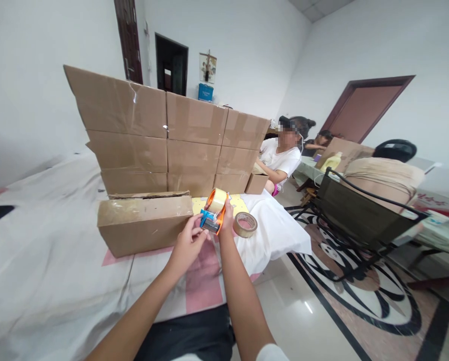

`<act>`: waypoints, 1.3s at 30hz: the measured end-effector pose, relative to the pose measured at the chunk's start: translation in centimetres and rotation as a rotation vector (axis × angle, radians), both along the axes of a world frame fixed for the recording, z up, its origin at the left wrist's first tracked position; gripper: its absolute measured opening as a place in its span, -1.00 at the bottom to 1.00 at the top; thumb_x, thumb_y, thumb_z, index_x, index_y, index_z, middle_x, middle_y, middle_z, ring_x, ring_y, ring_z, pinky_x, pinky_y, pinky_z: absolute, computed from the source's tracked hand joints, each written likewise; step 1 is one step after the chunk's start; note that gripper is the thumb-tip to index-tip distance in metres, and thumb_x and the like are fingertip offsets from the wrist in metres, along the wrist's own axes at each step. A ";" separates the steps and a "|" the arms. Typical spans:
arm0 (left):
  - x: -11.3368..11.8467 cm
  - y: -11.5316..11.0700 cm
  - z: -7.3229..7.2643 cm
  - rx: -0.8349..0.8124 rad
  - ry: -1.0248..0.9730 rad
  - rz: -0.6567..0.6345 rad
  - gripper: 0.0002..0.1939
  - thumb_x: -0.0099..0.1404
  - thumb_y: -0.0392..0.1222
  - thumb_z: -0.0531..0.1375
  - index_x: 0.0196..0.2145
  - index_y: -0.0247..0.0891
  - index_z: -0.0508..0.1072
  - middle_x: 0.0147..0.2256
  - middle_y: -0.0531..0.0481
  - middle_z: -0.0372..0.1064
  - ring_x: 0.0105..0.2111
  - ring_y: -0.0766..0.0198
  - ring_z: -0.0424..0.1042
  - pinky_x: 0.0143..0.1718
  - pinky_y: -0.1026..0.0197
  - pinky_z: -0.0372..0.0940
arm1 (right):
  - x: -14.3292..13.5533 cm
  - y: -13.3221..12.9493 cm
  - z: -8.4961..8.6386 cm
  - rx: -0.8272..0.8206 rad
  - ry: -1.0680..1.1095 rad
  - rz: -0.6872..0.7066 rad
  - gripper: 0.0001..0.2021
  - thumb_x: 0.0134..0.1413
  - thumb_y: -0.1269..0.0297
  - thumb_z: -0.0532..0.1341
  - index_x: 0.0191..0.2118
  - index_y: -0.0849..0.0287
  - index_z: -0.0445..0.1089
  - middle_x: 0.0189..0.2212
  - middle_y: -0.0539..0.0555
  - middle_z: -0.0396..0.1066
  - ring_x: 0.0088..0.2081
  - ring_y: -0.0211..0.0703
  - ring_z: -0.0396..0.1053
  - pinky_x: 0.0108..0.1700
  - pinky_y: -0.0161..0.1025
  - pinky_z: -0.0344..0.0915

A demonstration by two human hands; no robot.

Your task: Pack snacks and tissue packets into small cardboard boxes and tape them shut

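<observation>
A tape dispenser [211, 220] with an orange frame, a blue front part and a roll of clear yellowish tape [217, 199] is held up over the table. My right hand [228, 215] is closed round its right side. From the left, my left hand [189, 235] has its fingers bunched at the blue front end, touching or very near it; what they pinch, if anything, is too small to make out. Just right of the dispenser, a loose roll of brown tape [246, 224] lies on the cloth. Left of my hands a taped cardboard box [145, 225] rests on the table.
Stacked cardboard boxes [192, 160] form a wall behind the dispenser. The table's white and pink cloth [58, 260] hangs over its right edge. Across from me sits a person in a white shirt [284, 163]. A dark folding chair [354, 215] with someone in it stands to the right.
</observation>
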State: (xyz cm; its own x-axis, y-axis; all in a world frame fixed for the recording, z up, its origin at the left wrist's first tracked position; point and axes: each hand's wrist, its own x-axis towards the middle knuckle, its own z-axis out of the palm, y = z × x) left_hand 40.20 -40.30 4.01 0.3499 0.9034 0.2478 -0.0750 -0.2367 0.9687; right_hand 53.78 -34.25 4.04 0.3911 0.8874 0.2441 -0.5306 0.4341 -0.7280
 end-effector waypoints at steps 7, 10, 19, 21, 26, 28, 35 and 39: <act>0.0 -0.1 0.0 0.019 0.009 0.004 -0.46 0.32 -0.06 0.15 0.20 -0.24 0.20 -0.39 0.04 0.50 -0.30 0.19 0.52 -0.16 0.15 0.34 | -0.1 0.0 0.0 -0.019 0.032 -0.041 -0.54 0.11 -0.20 0.20 -0.32 0.18 0.32 -0.59 0.00 0.47 -0.54 -0.16 0.46 -0.38 -0.22 0.45; -0.1 0.0 -0.2 0.052 0.048 0.037 -0.42 0.28 -0.08 0.19 0.21 -0.24 0.19 -0.37 0.03 0.53 -0.29 0.19 0.52 -0.13 0.14 0.33 | -0.2 -0.1 0.0 -0.016 0.019 -0.041 -0.56 0.13 -0.18 0.19 -0.31 0.18 0.32 -0.58 0.00 0.47 -0.53 -0.16 0.47 -0.38 -0.22 0.45; -0.1 -0.2 0.0 0.046 0.071 0.074 -0.41 0.26 -0.12 0.19 0.22 -0.23 0.21 -0.41 0.07 0.52 -0.30 0.18 0.53 -0.14 0.14 0.30 | -0.2 0.1 -0.4 -0.026 -0.001 -0.027 -0.56 0.13 -0.18 0.18 -0.29 0.18 0.34 -0.55 0.03 0.51 -0.54 -0.15 0.48 -0.44 -0.23 0.45; 0.0 -0.2 -0.1 0.052 0.064 0.073 -0.42 0.27 -0.12 0.18 0.22 -0.23 0.21 -0.41 0.07 0.52 -0.31 0.18 0.52 -0.13 0.14 0.29 | -0.1 0.2 -0.4 -0.010 -0.010 -0.009 -0.54 0.12 -0.19 0.17 -0.31 0.19 0.37 -0.54 0.06 0.52 -0.54 -0.14 0.48 -0.45 -0.23 0.44; 0.1 -0.2 -0.5 0.055 0.048 0.069 -0.43 0.28 -0.13 0.18 0.22 -0.21 0.20 -0.40 0.07 0.52 -0.30 0.19 0.52 -0.12 0.14 0.29 | -0.1 0.2 -0.3 0.006 -0.010 0.015 -0.53 0.11 -0.19 0.18 -0.33 0.21 0.41 -0.54 0.06 0.52 -0.55 -0.14 0.47 -0.47 -0.24 0.44; 0.1 -0.1 -0.6 0.055 0.047 0.070 -0.43 0.28 -0.13 0.18 0.22 -0.20 0.20 -0.39 0.07 0.52 -0.30 0.20 0.52 -0.11 0.14 0.29 | -0.2 0.1 -0.2 0.009 -0.019 0.009 -0.53 0.11 -0.19 0.18 -0.33 0.21 0.41 -0.54 0.06 0.52 -0.55 -0.14 0.47 -0.47 -0.24 0.44; 0.0 -0.2 -0.3 0.059 0.069 0.082 -0.43 0.27 -0.12 0.19 0.21 -0.21 0.23 -0.41 0.08 0.50 -0.33 0.20 0.50 -0.16 0.16 0.28 | -0.3 0.1 -0.2 -0.016 -0.043 -0.062 -0.53 0.13 -0.19 0.16 -0.33 0.20 0.39 -0.53 0.06 0.52 -0.54 -0.15 0.47 -0.42 -0.23 0.45; 0.0 -0.2 -0.3 0.074 0.102 0.108 -0.41 0.25 -0.08 0.24 0.20 -0.19 0.25 -0.43 0.10 0.47 -0.37 0.21 0.46 -0.21 0.18 0.27 | -0.3 0.0 -0.2 -0.015 -0.050 -0.084 -0.54 0.15 -0.18 0.16 -0.35 0.20 0.40 -0.56 0.04 0.50 -0.57 -0.16 0.45 -0.43 -0.23 0.44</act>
State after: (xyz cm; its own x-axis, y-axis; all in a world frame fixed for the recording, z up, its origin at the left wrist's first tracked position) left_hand 40.16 -40.53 3.72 0.2785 0.9176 0.2835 0.0523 -0.3093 0.9495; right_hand 53.44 -34.21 3.83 0.4523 0.8554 0.2522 -0.4554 0.4647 -0.7594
